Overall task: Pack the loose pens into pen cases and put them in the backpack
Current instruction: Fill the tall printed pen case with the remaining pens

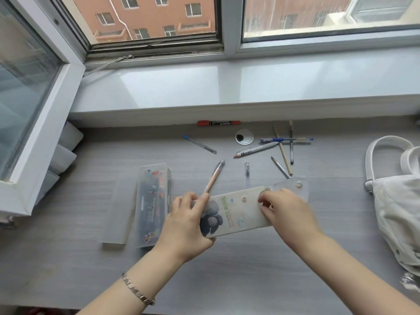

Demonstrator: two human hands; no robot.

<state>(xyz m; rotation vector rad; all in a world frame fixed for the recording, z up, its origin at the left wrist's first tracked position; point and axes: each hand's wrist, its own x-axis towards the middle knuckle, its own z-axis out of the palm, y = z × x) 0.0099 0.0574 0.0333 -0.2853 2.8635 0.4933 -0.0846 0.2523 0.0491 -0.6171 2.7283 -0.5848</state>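
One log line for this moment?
left hand: grips pouch case, pink pen | right hand: holds its open end | flap: unsnapped | backpack: on desk, right

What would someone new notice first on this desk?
Front and centre, the left hand and right hand hold a flowered pen case with its flap open, a pink pen also in the left one. Loose pens lie scattered behind it, and a white backpack sits at the right edge.

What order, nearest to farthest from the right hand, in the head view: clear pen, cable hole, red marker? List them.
1. The clear pen, just beyond the right hand.
2. The cable hole, farther back, mid-desk.
3. The red marker, at the back under the sill.
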